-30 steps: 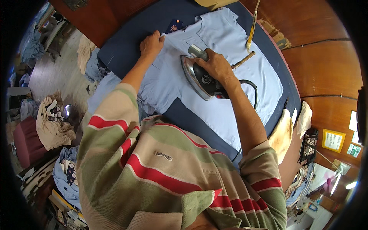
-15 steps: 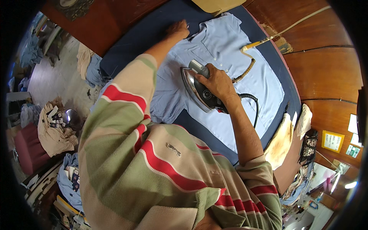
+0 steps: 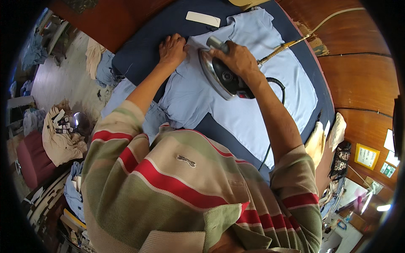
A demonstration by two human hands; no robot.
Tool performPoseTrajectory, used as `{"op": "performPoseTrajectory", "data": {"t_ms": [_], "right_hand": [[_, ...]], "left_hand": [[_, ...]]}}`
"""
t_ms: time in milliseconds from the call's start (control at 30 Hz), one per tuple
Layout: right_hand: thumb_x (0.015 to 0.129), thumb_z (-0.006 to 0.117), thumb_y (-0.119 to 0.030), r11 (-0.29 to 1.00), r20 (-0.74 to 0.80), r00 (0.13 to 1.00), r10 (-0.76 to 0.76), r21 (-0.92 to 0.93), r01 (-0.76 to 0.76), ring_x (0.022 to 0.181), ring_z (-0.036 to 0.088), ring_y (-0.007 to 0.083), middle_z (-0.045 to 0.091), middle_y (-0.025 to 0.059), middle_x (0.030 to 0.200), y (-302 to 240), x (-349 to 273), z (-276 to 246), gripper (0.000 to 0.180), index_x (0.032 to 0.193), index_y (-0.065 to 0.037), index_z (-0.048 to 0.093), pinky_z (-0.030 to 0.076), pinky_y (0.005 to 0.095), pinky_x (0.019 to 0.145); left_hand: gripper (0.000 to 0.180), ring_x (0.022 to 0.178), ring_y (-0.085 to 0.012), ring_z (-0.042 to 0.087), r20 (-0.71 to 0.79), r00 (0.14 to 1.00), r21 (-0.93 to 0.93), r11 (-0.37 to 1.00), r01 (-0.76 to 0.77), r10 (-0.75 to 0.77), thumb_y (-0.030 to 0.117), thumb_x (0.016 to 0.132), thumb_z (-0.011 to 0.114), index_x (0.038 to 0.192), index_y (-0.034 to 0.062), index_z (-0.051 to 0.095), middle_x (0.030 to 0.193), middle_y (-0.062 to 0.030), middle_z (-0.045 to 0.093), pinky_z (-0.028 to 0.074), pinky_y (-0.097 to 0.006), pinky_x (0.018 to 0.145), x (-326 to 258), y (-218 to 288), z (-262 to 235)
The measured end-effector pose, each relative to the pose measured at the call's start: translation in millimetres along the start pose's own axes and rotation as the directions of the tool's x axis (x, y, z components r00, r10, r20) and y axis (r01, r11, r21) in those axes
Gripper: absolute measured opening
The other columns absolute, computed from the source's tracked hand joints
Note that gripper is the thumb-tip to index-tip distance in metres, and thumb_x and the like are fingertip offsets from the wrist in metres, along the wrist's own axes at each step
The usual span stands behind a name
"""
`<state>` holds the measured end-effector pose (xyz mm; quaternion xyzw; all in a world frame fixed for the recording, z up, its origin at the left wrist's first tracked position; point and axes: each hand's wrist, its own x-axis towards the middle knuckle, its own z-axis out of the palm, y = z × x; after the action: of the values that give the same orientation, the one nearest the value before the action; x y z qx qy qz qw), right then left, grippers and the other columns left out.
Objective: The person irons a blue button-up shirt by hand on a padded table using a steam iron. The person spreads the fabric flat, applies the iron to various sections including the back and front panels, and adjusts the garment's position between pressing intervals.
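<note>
My right hand (image 3: 241, 61) is closed round the handle of a black and silver iron (image 3: 225, 76), tilted over the light blue shirt (image 3: 253, 105). A gap between soleplate and cloth cannot be made out. The shirt lies spread on a navy ironing table (image 3: 139, 50). My left hand (image 3: 172, 51) rests palm down at the shirt's left edge, its fingers bent but apart; the fingertips are partly hidden. Beyond it lies a white flat card (image 3: 203, 19).
A brown-wrapped hose (image 3: 276, 51) and a black cord (image 3: 282, 86) run from the iron. Wooden panelling (image 3: 358, 76) borders the table's right side. Blue cloth (image 3: 120, 99) hangs at the left, and a beige garment pile (image 3: 61, 143) sits lower left.
My left hand has drawn back leftward and nearer, and the white card now shows on the table's far part. The iron has moved slightly up; the hose has shifted.
</note>
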<state>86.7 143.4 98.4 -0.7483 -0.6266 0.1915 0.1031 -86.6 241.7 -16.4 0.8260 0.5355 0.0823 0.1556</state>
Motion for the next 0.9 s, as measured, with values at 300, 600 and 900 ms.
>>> {"op": "performPoseTrajectory", "data": {"t_ms": [300,600,900], "right_hand": [[0.078,0.054,-0.061,0.974,0.008,0.985,-0.173,-0.146,0.172,0.083,0.063,0.0375,0.064,0.0231,0.083,-27,21,17,0.064,0.1,-0.001,0.061,0.049,0.0425,0.077],[0.077,0.054,-0.053,0.951,0.049,0.977,-0.207,-0.224,0.213,0.088,0.063,0.0352,0.065,0.0216,0.091,-34,49,20,0.059,0.107,-0.003,0.06,0.049,0.0389,0.082],[0.078,0.055,-0.055,0.89,0.214,0.918,-0.334,-0.248,0.382,0.085,0.063,0.0358,0.065,0.0206,0.087,-36,26,13,0.052,0.103,-0.01,0.063,0.05,0.0426,0.076]], "left_hand": [[0.028,0.129,-0.028,0.031,-0.233,0.953,-0.101,0.98,0.173,-0.192,0.035,0.081,0.059,0.082,0.0077,0.064,0.136,-0.0089,0.041,0.022,-0.058,0.098,-115,-4,13],[0.032,0.133,-0.0252,0.026,-0.274,0.923,-0.264,0.944,0.199,-0.271,0.032,0.083,0.056,0.065,0.0073,0.064,0.141,-0.0036,0.038,0.01,-0.057,0.103,-146,-19,25],[0.03,0.133,-0.0234,0.027,-0.324,0.899,-0.273,0.939,0.211,-0.296,0.032,0.082,0.055,0.066,0.0081,0.065,0.139,0.0001,0.041,0.007,-0.057,0.104,-148,-17,35]]}}
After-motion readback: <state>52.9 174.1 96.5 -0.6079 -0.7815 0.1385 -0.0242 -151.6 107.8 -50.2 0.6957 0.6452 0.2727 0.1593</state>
